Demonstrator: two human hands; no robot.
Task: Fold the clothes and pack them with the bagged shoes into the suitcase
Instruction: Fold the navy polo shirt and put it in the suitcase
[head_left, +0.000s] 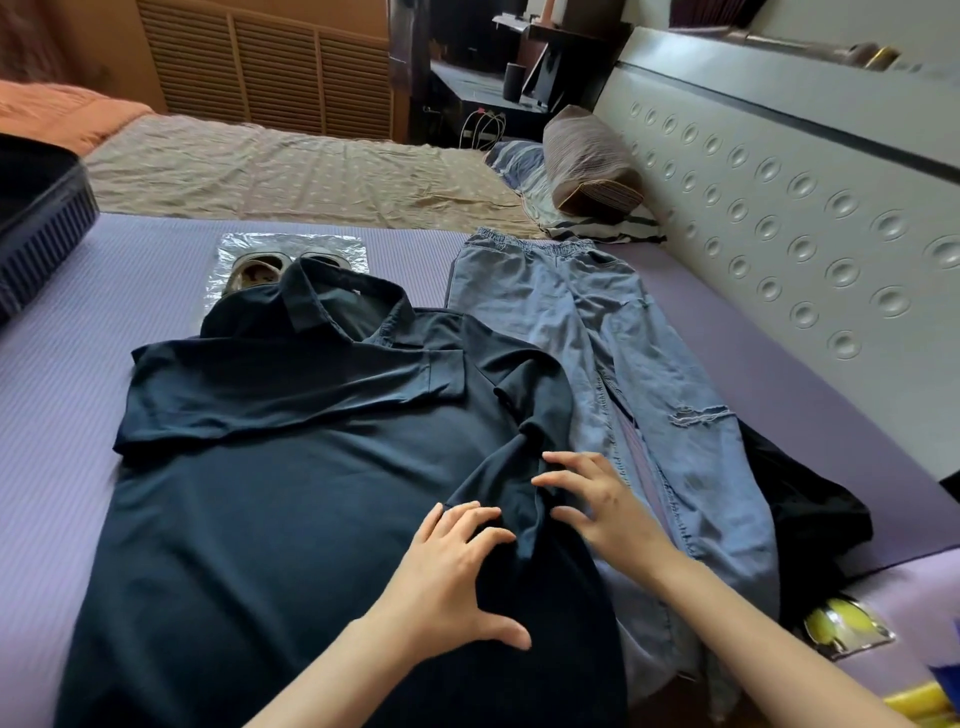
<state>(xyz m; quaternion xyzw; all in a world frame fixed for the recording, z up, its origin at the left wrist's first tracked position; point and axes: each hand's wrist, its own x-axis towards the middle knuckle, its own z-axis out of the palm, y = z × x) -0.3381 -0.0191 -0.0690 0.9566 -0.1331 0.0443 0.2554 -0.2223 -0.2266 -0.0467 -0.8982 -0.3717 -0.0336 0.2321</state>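
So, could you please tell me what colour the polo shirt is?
Dark navy blue; the polo shirt shows best in the head view.
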